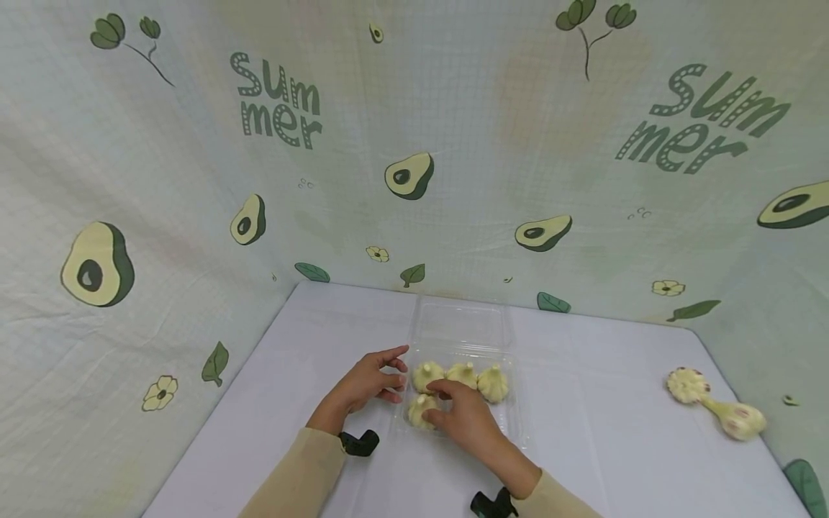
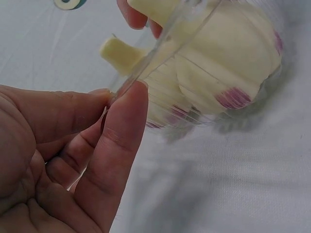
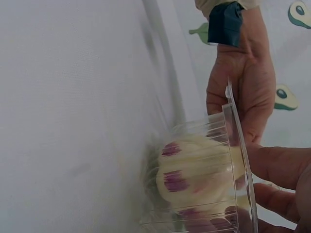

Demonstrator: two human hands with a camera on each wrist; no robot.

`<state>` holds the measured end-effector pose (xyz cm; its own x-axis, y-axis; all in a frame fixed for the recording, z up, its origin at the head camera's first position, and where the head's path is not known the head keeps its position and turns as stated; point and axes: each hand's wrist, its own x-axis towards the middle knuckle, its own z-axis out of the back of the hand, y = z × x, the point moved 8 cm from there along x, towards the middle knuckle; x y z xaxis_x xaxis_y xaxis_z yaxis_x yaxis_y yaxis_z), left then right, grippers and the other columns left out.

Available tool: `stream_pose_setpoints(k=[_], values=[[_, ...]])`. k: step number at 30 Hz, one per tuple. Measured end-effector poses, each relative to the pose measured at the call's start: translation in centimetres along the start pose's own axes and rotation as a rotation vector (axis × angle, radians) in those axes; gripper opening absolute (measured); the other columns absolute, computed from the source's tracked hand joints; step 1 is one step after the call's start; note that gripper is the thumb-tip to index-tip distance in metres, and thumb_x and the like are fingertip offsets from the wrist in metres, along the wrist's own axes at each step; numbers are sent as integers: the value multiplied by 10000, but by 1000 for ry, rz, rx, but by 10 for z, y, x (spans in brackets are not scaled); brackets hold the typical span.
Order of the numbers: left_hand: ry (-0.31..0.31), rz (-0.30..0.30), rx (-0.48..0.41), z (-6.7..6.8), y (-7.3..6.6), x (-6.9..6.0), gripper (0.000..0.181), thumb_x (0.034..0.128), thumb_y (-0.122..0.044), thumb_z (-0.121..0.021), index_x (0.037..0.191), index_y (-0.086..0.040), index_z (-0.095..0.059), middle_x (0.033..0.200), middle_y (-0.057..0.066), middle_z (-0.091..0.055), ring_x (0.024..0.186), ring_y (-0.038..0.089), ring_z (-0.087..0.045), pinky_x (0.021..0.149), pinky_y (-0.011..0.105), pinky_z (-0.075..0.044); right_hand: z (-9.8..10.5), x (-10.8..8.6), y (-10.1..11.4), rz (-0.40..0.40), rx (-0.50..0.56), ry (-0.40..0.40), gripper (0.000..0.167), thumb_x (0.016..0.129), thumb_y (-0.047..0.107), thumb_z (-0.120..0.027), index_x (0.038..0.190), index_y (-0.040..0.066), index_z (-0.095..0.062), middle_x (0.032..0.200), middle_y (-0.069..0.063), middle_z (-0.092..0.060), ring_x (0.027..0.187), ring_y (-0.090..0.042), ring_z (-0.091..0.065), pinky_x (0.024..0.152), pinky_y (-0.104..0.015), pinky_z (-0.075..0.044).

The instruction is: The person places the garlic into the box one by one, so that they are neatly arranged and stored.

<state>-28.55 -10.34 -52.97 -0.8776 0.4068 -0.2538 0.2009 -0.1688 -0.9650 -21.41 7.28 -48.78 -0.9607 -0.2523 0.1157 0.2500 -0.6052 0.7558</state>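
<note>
Being gripped between the right hand's (image 1: 469, 421) curved fingers at the clear clamshell's (image 1: 461, 325) eight o'clock, the garlic bulb (image 1: 419, 411) could be jostled loose if the nine-o'clock rim (image 2: 156, 52), pinched by the left hand (image 1: 365, 381), were tilted.

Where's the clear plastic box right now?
Lower middle of the head view: the clear plastic box sits on the white table, left hand at its left edge, right hand on a garlic bulb inside.
</note>
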Motion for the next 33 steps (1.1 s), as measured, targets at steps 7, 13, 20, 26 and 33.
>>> stream_pose_setpoints(k=[7, 13, 20, 26, 33], values=[[0, 4, -1, 1, 2, 0, 722, 970, 54, -674, 1627, -108, -420, 1240, 152, -572, 817, 170, -666, 699, 309, -656, 9, -1, -2, -43, 43, -30, 439, 856, 217, -871, 1248, 69, -742, 1192, -109, -751, 1131, -308, -690, 867, -419, -596], [-3, 7, 2, 0, 1, 0, 727, 965, 61, -677, 1626, -99, -420, 1239, 152, -566, 828, 165, -661, 694, 299, -652, 28, -3, -10, -96, 191, -108, 417, 884, 205, -865, 1262, 86, -736, 1247, -149, -730, 1080, -322, -720, 787, -278, -620], [-3, 9, -5, -1, 2, 0, 731, 963, 74, -672, 1627, -103, -419, 1228, 146, -560, 812, 165, -652, 677, 288, -643, 69, -7, -18, -94, 177, -223, 413, 900, 184, -856, 1288, 120, -730, 1267, -139, -729, 1107, -335, -718, 825, -235, -609], [-8, 5, -3, 0, 1, 0, 726, 964, 77, -671, 1624, -92, -420, 1224, 144, -562, 812, 167, -651, 672, 294, -643, 110, -16, -31, -112, 101, -301, 453, 936, 246, -831, 1345, 107, -696, 1316, -137, -715, 1020, -303, -746, 790, -220, -594], [-12, 12, 3, 0, 1, 0, 726, 967, 84, -666, 1626, -93, -417, 1238, 153, -561, 826, 171, -651, 676, 303, -649, 155, -29, -47, -129, 18, -419, 427, 956, 276, -812, 1341, 131, -698, 1306, -120, -720, 949, -151, -733, 752, -160, -569]])
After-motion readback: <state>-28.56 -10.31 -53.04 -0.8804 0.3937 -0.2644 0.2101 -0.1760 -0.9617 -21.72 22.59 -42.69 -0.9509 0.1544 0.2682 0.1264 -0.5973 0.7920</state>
